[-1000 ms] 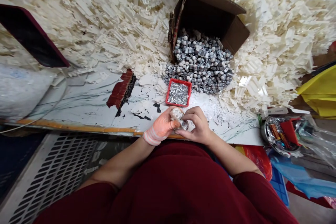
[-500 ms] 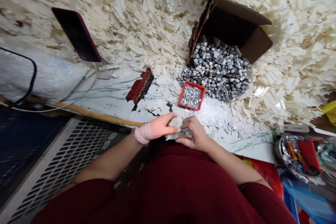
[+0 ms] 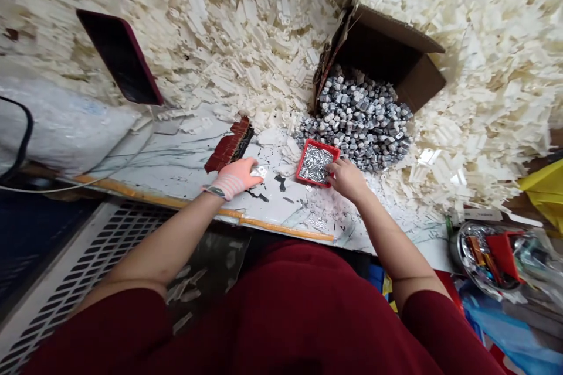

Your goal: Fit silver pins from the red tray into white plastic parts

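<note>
A very big heap of white plastic pieces [image 3: 229,41] fills the whole top of the frame, from the left edge to the right edge. Below it, in the middle, lies the table [image 3: 176,158]. It is white with dark lines and some chipped black spots.

A brown cardboard box [image 3: 396,53] lies on its side in the upper right, with the heap all around it. A pile of small grey metal bits [image 3: 360,123] spills out of the box onto the table. A dark phone [image 3: 118,55] leans in the upper left, with its foot near a see-through plastic bag [image 3: 65,129] at the left edge. A round shiny bowl [image 3: 466,246] with red things in it sits in the lower right.

A little red tray [image 3: 310,183] sits just below the grey pile, in the middle of the frame. It is full of tiny silver pins [image 3: 315,163].

The left hand [image 3: 235,177] wears a pink glove and rests on the table, left of the tray and apart from it. Its fingers are bent and pinch a small white piece [image 3: 259,171], which lies on the table at the fingertips.

The right hand [image 3: 349,179] is bare. It touches the right side of the red tray with its fingers bent together. I cannot tell if it has hold of anything.
</note>
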The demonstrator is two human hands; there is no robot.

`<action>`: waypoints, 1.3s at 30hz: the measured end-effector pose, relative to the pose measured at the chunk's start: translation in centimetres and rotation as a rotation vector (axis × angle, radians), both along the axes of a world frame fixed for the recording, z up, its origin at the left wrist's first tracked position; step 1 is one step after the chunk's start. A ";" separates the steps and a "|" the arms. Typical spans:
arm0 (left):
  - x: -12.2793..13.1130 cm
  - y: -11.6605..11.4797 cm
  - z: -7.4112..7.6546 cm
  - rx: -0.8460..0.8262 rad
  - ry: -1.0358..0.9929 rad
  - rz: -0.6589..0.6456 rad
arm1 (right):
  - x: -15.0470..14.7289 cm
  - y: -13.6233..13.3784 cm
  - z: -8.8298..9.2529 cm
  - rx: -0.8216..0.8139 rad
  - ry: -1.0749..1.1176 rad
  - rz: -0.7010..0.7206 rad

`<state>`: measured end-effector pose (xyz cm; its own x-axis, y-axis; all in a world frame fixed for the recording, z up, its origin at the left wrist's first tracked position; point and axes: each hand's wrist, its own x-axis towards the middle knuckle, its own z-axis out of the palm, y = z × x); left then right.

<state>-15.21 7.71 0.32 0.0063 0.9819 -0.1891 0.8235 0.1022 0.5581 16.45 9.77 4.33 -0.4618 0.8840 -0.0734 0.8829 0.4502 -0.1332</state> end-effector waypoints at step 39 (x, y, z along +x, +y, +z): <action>14.4 -4.9 1.5 -0.267 -1.329 0.254 | -1.9 -3.2 -0.9 -0.081 0.965 -0.096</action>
<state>-0.85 2.84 1.82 0.1564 0.9184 -0.3634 -0.3652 0.3957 0.8427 14.53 6.56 3.42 -0.2817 0.9299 0.2366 0.4104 0.3397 -0.8463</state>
